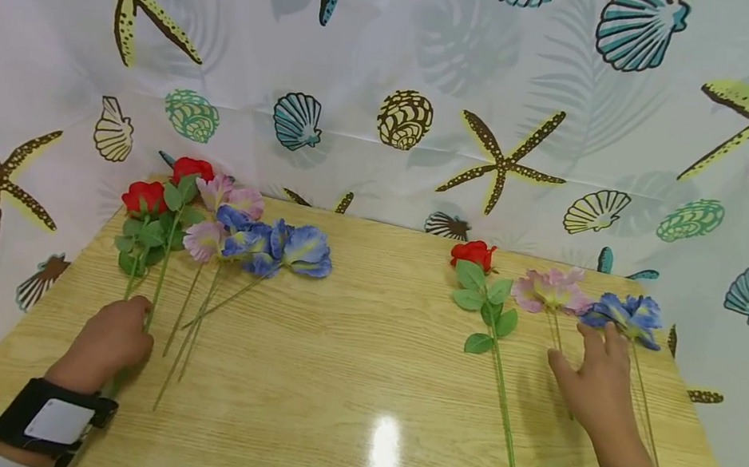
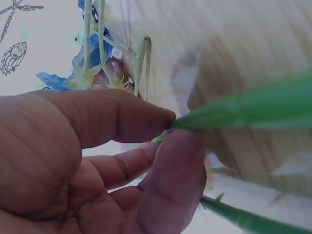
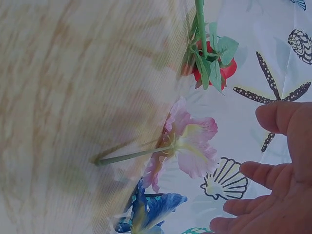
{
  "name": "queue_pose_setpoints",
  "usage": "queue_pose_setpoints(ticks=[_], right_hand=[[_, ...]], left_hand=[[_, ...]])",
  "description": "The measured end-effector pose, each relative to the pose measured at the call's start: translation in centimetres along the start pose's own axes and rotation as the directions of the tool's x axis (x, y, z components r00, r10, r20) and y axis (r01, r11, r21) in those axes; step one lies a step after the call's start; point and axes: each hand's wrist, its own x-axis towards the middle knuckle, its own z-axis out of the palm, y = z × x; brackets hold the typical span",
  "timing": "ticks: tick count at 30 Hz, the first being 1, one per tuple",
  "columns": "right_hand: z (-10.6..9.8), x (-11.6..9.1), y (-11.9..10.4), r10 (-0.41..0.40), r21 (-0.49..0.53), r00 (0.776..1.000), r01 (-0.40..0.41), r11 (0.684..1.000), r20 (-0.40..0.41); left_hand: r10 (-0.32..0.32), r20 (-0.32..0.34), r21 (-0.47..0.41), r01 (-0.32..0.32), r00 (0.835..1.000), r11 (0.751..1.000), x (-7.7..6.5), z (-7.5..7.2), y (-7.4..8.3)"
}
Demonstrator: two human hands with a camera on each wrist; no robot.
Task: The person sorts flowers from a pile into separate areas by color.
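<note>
At the left of the table, my left hand (image 1: 114, 340) pinches a green rose stem (image 2: 253, 107) between thumb and forefinger. Two red roses (image 1: 144, 197) lie beyond that hand; which one the pinched stem belongs to I cannot tell. A second green stem (image 2: 253, 219) passes below the fingers in the left wrist view. My right hand (image 1: 596, 392) has its fingers spread and holds nothing. Its fingertips are close to a blue flower (image 1: 626, 315); whether they touch it I cannot tell. Left of it lie a pink flower (image 1: 552, 290) and a single red rose (image 1: 472, 255).
Pink flowers (image 1: 203, 241) and blue flowers (image 1: 303, 249) with crossing stems lie right of the left-hand roses. The wooden table (image 1: 358, 344) stretches between the two groups. A white cloth (image 1: 371, 63) printed with shells and starfish hangs behind and at the sides.
</note>
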Motion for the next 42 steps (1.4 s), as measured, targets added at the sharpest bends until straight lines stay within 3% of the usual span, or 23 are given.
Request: queue_pose_setpoints(ticks=[7, 13, 21, 26, 35, 39, 42], right_hand=[[0.0, 0.1, -0.1, 0.008, 0.005, 1.000, -0.008, 1.000, 0.007], [0.1, 0.1, -0.3, 0.004, -0.002, 1.000, -0.004, 1.000, 0.029], [0.2, -0.1, -0.7, -0.023, -0.024, 0.999, 0.025, 0.999, 0.049], [0.4, 0.0, -1.0, -0.031, -0.025, 0.998, 0.032, 0.999, 0.050], [1.3, 0.0, -1.9, -0.004, 0.053, 0.999, 0.001, 0.999, 0.049], [1.7, 0.0, -2.4, 0.017, 0.095, 0.999, -0.020, 0.995, 0.039], [2.2, 0.0, -2.9, 0.028, 0.115, 0.999, -0.032, 0.993, 0.040]], left_hand=[[-0.002, 0.001, -0.046, 0.002, 1.000, 0.999, -0.3, -0.4, 0.1], [-0.018, -0.046, -0.135, 0.012, 0.999, 0.991, -0.5, -0.6, 0.3], [0.026, -0.124, -0.168, -0.047, 0.992, 0.985, -1.1, -1.4, 2.5], [0.032, -0.139, -0.232, -0.064, 0.990, 0.971, -1.4, -1.4, 3.9], [0.099, -0.144, -0.330, -0.142, 0.985, 0.933, -2.9, 1.0, 8.2], [0.139, -0.130, -0.396, -0.180, 0.982, 0.900, -3.5, 2.1, 9.9], [0.175, -0.116, -0.461, -0.209, 0.978, 0.862, -3.5, 2.8, 10.8]])
